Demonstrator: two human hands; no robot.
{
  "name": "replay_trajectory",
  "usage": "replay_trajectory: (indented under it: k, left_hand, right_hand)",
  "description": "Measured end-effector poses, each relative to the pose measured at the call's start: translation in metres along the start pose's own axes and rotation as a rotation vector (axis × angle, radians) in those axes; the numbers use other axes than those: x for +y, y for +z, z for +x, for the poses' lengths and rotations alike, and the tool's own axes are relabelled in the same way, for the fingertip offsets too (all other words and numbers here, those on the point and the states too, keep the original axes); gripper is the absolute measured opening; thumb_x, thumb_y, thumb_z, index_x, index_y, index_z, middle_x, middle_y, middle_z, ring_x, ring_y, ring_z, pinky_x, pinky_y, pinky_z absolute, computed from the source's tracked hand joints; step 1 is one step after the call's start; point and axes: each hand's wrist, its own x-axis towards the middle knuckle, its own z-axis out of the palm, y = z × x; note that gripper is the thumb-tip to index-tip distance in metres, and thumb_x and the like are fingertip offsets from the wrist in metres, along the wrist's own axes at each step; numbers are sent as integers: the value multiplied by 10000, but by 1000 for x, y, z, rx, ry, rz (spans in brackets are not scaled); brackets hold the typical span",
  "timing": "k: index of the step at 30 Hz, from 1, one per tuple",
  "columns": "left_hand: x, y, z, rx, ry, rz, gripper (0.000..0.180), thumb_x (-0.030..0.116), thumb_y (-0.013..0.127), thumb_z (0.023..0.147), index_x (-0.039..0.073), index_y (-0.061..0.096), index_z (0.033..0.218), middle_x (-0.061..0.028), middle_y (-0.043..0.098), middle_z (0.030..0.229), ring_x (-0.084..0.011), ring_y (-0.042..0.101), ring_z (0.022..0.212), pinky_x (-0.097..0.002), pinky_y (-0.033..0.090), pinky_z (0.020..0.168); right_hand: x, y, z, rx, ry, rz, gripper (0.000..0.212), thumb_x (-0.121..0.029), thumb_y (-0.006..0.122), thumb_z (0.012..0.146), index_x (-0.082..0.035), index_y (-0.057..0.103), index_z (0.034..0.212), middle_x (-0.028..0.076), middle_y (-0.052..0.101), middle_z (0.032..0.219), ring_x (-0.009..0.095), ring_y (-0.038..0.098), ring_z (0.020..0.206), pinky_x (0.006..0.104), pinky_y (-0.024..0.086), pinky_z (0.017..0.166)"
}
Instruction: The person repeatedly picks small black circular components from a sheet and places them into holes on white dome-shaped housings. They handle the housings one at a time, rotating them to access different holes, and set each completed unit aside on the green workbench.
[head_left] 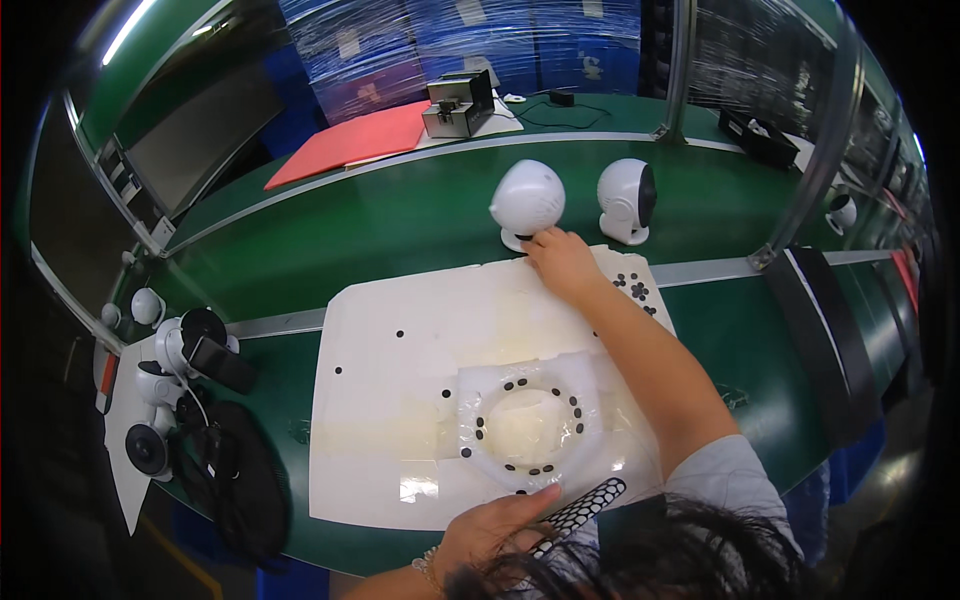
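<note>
My right hand (562, 262) reaches to the far side of the work surface, its fingers closed around the base of a white round-headed camera (528, 198). A second white camera (626, 198) with a dark front stands just to its right. At the near edge, my left hand (490, 530) holds a black-and-white honeycomb-patterned strip (588, 505); dark hair partly hides its fingers. Between the hands, a white board (375, 440) carries a clear-wrapped ring-shaped foam holder (475, 385) with small black oval pads (480, 422) around its opening. More black dots (640, 290) sit at the board's far right corner.
Several white cameras (150, 400) and a black cable (225, 455) crowd the left end. A metal box fixture (460, 105) and a red sheet (350, 145) lie on the raised rear shelf. Metal posts (815, 150) and a black panel (825, 330) stand at right.
</note>
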Motion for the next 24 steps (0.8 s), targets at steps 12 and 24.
replay_trajectory:
  k: [12, 24]
  left_hand:
    - [-11, 14, 2, 56, 133, 210, 301, 85, 699, 681, 31, 609, 964, -134, 611, 1038, -233, 610, 914, -324, 501, 800]
    - [-3, 6, 16, 128, 135, 127, 253, 74, 687, 711, 21, 601, 944, -139, 633, 866, -275, 631, 752, -325, 504, 654]
  right_hand:
    - [114, -64, -109, -29, 529, 19, 487, -377, 510, 823, -16, 507, 1149, 151, 463, 1258, 291, 364, 1237, 431, 286, 988]
    - [163, -44, -91, 658, 575, 404, 380, -378, 504, 878, -7, 582, 851, 80, 562, 715, 202, 538, 681, 286, 402, 603]
